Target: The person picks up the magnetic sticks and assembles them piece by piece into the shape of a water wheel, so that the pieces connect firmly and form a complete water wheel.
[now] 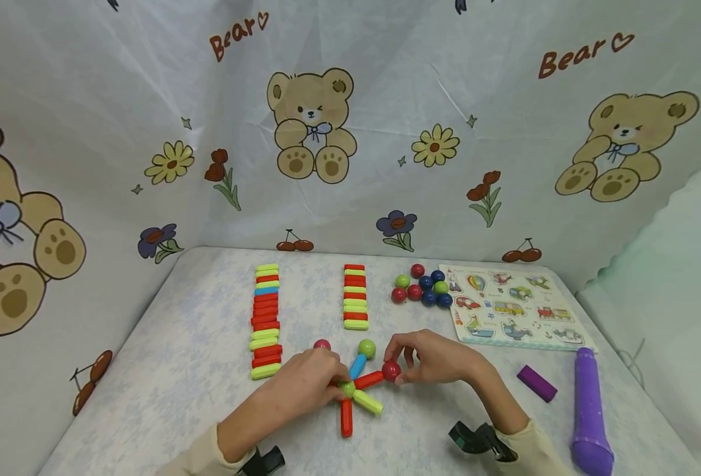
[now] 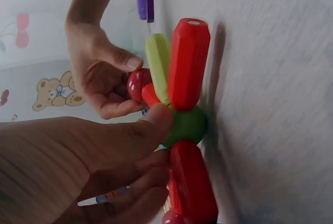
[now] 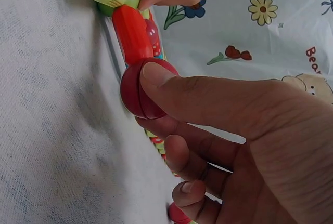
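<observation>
My left hand (image 1: 311,378) pinches a green ball (image 2: 188,125), the hub of a star-like build of coloured sticks. From that hub, a red stick (image 1: 347,418), a yellow-green stick (image 1: 367,402), a blue stick (image 1: 357,366) and another red stick (image 1: 368,379) fan out. Between thumb and fingers, my right hand (image 1: 433,357) grips a red ball (image 3: 151,88) at the outer end of one red stick (image 3: 132,34). A second green ball (image 1: 367,348) sits at the tip of the blue stick. Behind my left hand another red ball (image 1: 322,344) shows, partly covered.
Two columns of sticks, one left (image 1: 265,322) and one centre (image 1: 355,297), lie farther back. Red, green and blue balls (image 1: 425,281) cluster beside a picture board (image 1: 513,307). To the right are a purple block (image 1: 537,383) and a purple microphone-shaped toy (image 1: 589,410).
</observation>
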A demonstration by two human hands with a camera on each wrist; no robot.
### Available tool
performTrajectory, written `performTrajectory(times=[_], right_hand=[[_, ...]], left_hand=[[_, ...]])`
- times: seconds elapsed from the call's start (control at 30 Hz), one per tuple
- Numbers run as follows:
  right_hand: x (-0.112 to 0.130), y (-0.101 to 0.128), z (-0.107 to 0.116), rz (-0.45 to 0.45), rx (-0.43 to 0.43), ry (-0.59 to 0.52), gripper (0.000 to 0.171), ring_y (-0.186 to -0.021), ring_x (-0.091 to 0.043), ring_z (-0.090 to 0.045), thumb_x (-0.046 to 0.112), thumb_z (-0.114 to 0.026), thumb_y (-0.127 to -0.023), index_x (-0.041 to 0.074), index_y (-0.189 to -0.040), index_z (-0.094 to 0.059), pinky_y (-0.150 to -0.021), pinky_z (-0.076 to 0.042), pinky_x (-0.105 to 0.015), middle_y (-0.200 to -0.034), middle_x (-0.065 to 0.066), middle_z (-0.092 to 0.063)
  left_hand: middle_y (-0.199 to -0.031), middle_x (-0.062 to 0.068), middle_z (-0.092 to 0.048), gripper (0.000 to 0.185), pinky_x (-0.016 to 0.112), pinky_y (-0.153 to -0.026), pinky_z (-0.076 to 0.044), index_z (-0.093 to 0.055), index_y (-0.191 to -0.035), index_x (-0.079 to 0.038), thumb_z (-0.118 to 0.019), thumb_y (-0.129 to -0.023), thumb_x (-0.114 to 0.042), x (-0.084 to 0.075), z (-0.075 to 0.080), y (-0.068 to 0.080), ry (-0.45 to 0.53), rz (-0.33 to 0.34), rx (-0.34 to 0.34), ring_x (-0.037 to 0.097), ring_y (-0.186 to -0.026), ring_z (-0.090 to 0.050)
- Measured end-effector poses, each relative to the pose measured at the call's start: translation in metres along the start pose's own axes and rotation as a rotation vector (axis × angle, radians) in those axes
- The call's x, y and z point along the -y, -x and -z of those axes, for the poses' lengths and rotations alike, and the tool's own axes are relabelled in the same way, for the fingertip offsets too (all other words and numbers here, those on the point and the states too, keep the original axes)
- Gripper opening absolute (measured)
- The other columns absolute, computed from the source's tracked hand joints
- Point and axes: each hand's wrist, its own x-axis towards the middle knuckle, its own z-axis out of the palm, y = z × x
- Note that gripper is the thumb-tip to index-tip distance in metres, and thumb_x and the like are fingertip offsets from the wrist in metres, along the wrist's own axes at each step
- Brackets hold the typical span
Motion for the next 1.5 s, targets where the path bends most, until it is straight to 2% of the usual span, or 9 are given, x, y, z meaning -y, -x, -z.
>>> performTrajectory(times=[0.2, 0.47, 0.7, 0.93, 1.03, 1.17, 1.3, 1.4, 1.5], right_hand=[[-0.001, 0.0, 0.001, 0.004, -0.001, 0.006, 0.031, -0.088, -0.013, -0.063, 0.018, -0.087, -0.092, 0.021, -0.118, -0.071, -0.074, -0.05, -0.024, -0.108, 0.012, -0.07], [-0.007, -0.004, -0.001, 0.004, -0.009, 0.024, 0.032, -0.088, -0.011, -0.063, 0.015, -0.086, -0.093, 0.022, -0.12, -0.071, -0.076, -0.053, -0.026, -0.109, 0.013, -0.07], [-0.011, -0.009, -0.004, 0.009, -0.064, 0.037, 0.031, -0.092, -0.012, -0.062, 0.01, -0.082, -0.095, 0.018, -0.123, -0.072, -0.079, -0.056, -0.032, -0.114, 0.011, -0.071], [-0.016, -0.012, -0.01, 0.031, -0.093, 0.045, 0.029, -0.09, -0.013, -0.062, 0.009, -0.081, -0.097, 0.016, -0.123, -0.073, -0.076, -0.053, -0.028, -0.113, 0.009, -0.072], [-0.019, -0.011, -0.009, 0.024, -0.109, 0.064, 0.032, -0.089, -0.011, -0.062, 0.012, -0.081, -0.097, 0.015, -0.128, -0.072, -0.075, -0.052, -0.025, -0.116, 0.008, -0.072], [-0.029, -0.007, -0.003, 0.003, -0.214, 0.113, 0.04, -0.092, -0.014, -0.061, 0.015, -0.082, -0.097, 0.011, -0.135, -0.07, -0.075, -0.052, -0.027, -0.126, -0.003, -0.071], [-0.047, -0.001, 0.007, -0.104, -0.428, 0.195, 0.046, -0.098, -0.024, -0.063, 0.016, -0.08, -0.099, 0.006, -0.142, -0.065, -0.077, -0.056, -0.035, -0.137, -0.016, -0.065], [-0.062, 0.005, 0.013, -0.208, -0.568, 0.266, 0.051, -0.116, -0.039, -0.063, 0.015, -0.077, -0.101, 0.003, -0.148, -0.06, -0.095, -0.058, -0.052, -0.146, -0.023, -0.058], [-0.075, 0.011, 0.017, -0.283, -0.624, 0.317, 0.058, -0.136, -0.052, -0.051, 0.014, -0.074, -0.102, 0.0, -0.154, -0.053, -0.11, -0.046, -0.067, -0.156, -0.029, -0.05]], left_hand=[[-0.089, -0.012, -0.07, 0.022, 0.023, -0.063, -0.051, -0.086, -0.106, -0.022, -0.093, -0.086, -0.017, -0.001, 0.004, 0.001, -0.073, 0.006, 0.03, 0.002, -0.075, -0.055], [-0.089, -0.011, -0.069, 0.024, 0.023, -0.063, -0.051, -0.083, -0.112, -0.021, -0.09, -0.089, -0.016, 0.0, 0.001, -0.002, -0.139, -0.026, 0.025, 0.003, -0.074, -0.055], [-0.09, -0.009, -0.068, 0.024, 0.02, -0.067, -0.052, -0.08, -0.113, -0.015, -0.089, -0.091, -0.013, -0.002, -0.003, -0.002, -0.074, -0.017, 0.022, 0.002, -0.074, -0.056], [-0.095, -0.009, -0.07, 0.026, 0.018, -0.069, -0.052, -0.08, -0.119, -0.014, -0.084, -0.094, -0.009, -0.006, -0.009, -0.001, 0.034, -0.007, 0.032, -0.001, -0.076, -0.057], [-0.097, -0.009, -0.07, 0.028, 0.017, -0.07, -0.052, -0.081, -0.121, -0.014, -0.082, -0.094, -0.008, -0.008, -0.011, 0.0, 0.081, 0.006, 0.047, -0.001, -0.077, -0.058], [-0.098, -0.009, -0.07, 0.027, 0.017, -0.07, -0.052, -0.081, -0.122, -0.012, -0.082, -0.095, -0.01, -0.009, -0.011, -0.001, 0.12, 0.042, 0.073, 0.0, -0.078, -0.058], [-0.092, -0.011, -0.069, 0.02, 0.017, -0.065, -0.051, -0.08, -0.117, -0.012, -0.081, -0.097, -0.012, -0.009, -0.013, -0.003, 0.123, 0.041, 0.075, 0.001, -0.072, -0.056], [-0.084, -0.013, -0.066, 0.014, 0.017, -0.059, -0.049, -0.08, -0.113, -0.012, -0.08, -0.099, -0.014, -0.009, -0.015, -0.004, 0.122, 0.034, 0.066, 0.001, -0.064, -0.053], [-0.077, -0.014, -0.062, 0.012, 0.017, -0.054, -0.046, -0.08, -0.11, -0.012, -0.08, -0.099, -0.015, -0.01, -0.016, -0.004, 0.118, 0.042, 0.059, 0.001, -0.058, -0.051]])
